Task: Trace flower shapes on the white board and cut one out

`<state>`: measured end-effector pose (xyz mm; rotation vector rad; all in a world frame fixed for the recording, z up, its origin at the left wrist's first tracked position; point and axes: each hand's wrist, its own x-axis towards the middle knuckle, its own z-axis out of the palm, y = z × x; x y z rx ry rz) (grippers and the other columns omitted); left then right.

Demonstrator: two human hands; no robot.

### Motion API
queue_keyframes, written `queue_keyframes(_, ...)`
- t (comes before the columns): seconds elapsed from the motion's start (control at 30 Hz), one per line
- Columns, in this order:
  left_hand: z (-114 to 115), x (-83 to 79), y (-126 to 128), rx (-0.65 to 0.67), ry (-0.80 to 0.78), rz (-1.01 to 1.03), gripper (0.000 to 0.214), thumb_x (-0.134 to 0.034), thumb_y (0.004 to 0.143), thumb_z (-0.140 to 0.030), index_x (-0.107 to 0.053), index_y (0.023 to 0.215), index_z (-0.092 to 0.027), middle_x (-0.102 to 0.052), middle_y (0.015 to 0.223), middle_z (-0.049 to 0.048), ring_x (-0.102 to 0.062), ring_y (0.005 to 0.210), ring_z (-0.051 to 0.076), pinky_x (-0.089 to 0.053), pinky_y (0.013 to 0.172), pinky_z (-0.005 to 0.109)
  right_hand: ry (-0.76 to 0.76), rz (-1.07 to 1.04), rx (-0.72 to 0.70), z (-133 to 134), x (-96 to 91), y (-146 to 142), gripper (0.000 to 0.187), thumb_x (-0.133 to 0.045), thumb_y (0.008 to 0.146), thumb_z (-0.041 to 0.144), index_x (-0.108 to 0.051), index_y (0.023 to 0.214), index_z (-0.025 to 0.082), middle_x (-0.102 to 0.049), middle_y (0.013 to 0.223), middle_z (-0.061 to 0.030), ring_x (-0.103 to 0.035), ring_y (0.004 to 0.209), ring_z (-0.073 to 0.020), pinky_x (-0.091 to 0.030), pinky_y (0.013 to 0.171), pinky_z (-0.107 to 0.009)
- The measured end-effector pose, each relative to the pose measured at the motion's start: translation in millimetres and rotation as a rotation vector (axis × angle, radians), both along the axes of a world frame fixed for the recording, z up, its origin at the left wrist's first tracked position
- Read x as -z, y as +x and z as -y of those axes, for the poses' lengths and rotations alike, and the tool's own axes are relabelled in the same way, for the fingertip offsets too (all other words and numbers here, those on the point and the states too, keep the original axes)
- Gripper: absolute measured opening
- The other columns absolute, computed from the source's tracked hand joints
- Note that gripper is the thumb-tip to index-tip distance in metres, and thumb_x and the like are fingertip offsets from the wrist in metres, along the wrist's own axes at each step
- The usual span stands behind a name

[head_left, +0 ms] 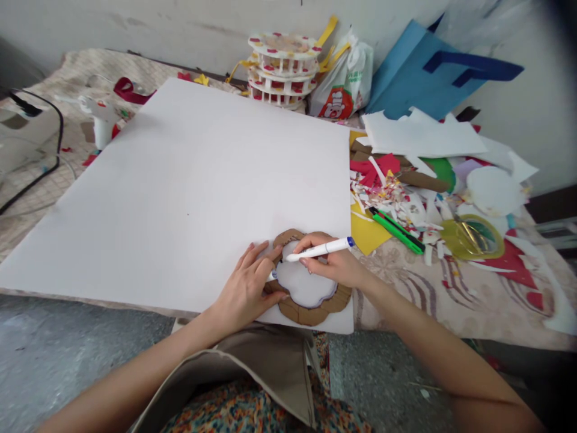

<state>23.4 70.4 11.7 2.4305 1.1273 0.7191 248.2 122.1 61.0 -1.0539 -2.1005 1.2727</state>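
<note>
My right hand (331, 260) grips a white marker (322, 248) with a blue end, its tip at the inner edge of a scalloped brown cardboard ring (304, 314). The ring lies on a large white foam board (189, 174), near the front right corner. A blue line follows part of the ring's inner edge on the board. With fingers spread, my left hand (250, 285) presses down on the ring's left side. Between its thumb and index finger shows a small white piece with blue marking (272, 275), perhaps the marker's cap; how it is held is hidden.
Right of the board lie a green utility knife (396, 230), a roll of yellow tape (489, 240), scissors and paper scraps (396, 195). Behind stand a tiered white model (285, 66), a plastic bag (345, 81) and a blue bag (401, 72). A glue gun (101, 123) and black cable (61, 129) are left.
</note>
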Motion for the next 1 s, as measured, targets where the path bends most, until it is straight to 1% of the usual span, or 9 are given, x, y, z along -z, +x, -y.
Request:
queue_keyframes(0.07, 0, -0.3, 0, -0.007, -0.007, 0.004, 0.049, -0.075, 0.079, -0.027, -0.047, 0.118, -0.017, -0.058, 0.132, 0.0151, -0.038, 0.137, 0.038, -0.036, 0.108, 0.064, -0.029, -0.008, 0.014, 0, 1.3, 0, 0.013, -0.057, 0.082, 0.016, -0.062, 0.094, 0.018, -0.062, 0.079, -0.0009, -0.052, 0.062, -0.0107, -0.041, 0.056, -0.023)
queue_keyframes(0.2, 0, -1.7, 1, -0.015, -0.02, 0.01, 0.039, -0.075, 0.078, -0.03, -0.05, 0.105, -0.017, -0.057, 0.134, 0.0144, -0.039, 0.136, 0.037, -0.036, 0.109, 0.063, -0.075, -0.015, 0.031, 1, 1.1, 0, 0.014, -0.056, 0.082, 0.015, -0.062, 0.095, 0.018, -0.062, 0.079, -0.0005, -0.052, 0.063, -0.0104, -0.041, 0.056, -0.023)
queue_keyframes(0.33, 0, -2.9, 1, -0.012, -0.012, 0.014, 0.035, -0.075, 0.078, -0.029, -0.05, 0.1, -0.018, -0.057, 0.134, 0.0136, -0.04, 0.135, 0.037, -0.037, 0.109, 0.063, -0.095, 0.002, 0.035, -2, -1.0, 3, 0.012, -0.056, 0.082, 0.016, -0.061, 0.093, 0.018, -0.059, 0.076, 0.0007, -0.049, 0.062, -0.0096, -0.038, 0.054, -0.022)
queue_keyframes(0.4, 0, -3.2, 1, -0.012, -0.012, 0.01, 0.036, -0.076, 0.078, -0.029, -0.05, 0.1, -0.018, -0.058, 0.133, 0.0135, -0.04, 0.135, 0.038, -0.037, 0.109, 0.063, -0.116, 0.001, 0.04, -4, -1.0, 6, 0.011, -0.056, 0.083, 0.017, -0.06, 0.093, 0.018, -0.058, 0.076, 0.0009, -0.049, 0.062, -0.0094, -0.037, 0.053, -0.022)
queue_keyframes(0.5, 0, -3.0, 1, -0.009, -0.012, 0.002, 0.04, -0.077, 0.077, -0.029, -0.05, 0.105, -0.018, -0.058, 0.132, 0.0137, -0.04, 0.135, 0.039, -0.038, 0.108, 0.064, -0.191, -0.063, 0.049, -9, 0.2, 8, 0.013, -0.059, 0.084, 0.025, -0.059, 0.095, 0.018, -0.056, 0.077, 0.0006, -0.049, 0.062, -0.0095, -0.038, 0.053, -0.022)
queue_keyframes(0.6, 0, -2.1, 0, -0.004, -0.001, 0.001, 0.041, -0.076, 0.078, -0.029, -0.05, 0.107, -0.017, -0.057, 0.133, 0.0142, -0.04, 0.135, 0.039, -0.038, 0.108, 0.064, -0.235, -0.106, 0.098, -13, 1.2, 8, 0.017, -0.06, 0.085, 0.033, -0.06, 0.093, 0.018, -0.053, 0.073, 0.0013, -0.045, 0.058, -0.009, -0.034, 0.05, -0.022)
queue_keyframes(0.73, 0, -1.5, 0, -0.002, -0.012, 0.005, 0.041, -0.075, 0.079, -0.03, -0.05, 0.109, -0.017, -0.058, 0.132, 0.0144, -0.039, 0.135, 0.04, -0.037, 0.108, 0.065, -0.213, -0.095, 0.138, -19, 2.9, 3, 0.012, -0.059, 0.085, 0.029, -0.058, 0.09, 0.018, -0.051, 0.07, 0.0025, -0.04, 0.056, -0.0083, -0.03, 0.049, -0.022)
queue_keyframes(0.9, 0, -1.9, 0, -0.001, -0.029, 0.001, 0.052, -0.075, 0.079, -0.03, -0.047, 0.121, -0.017, -0.059, 0.131, 0.0134, -0.038, 0.136, 0.039, -0.035, 0.108, 0.065, -0.218, -0.064, 0.107, -24, 5.7, -2, 0.008, -0.057, 0.083, 0.025, -0.056, 0.086, 0.018, -0.046, 0.067, 0.0041, -0.038, 0.057, -0.0085, -0.029, 0.05, -0.022)
queue_keyframes(1.0, 0, -1.8, 0, 0.0, -0.022, 0.004, 0.053, -0.076, 0.078, -0.029, -0.047, 0.12, -0.018, -0.058, 0.132, 0.0129, -0.038, 0.136, 0.04, -0.036, 0.108, 0.065, -0.207, -0.042, 0.086, -27, 6.1, -5, 0.007, -0.057, 0.082, 0.024, -0.056, 0.085, 0.018, -0.046, 0.066, 0.0044, -0.038, 0.057, -0.0088, -0.029, 0.051, -0.023)
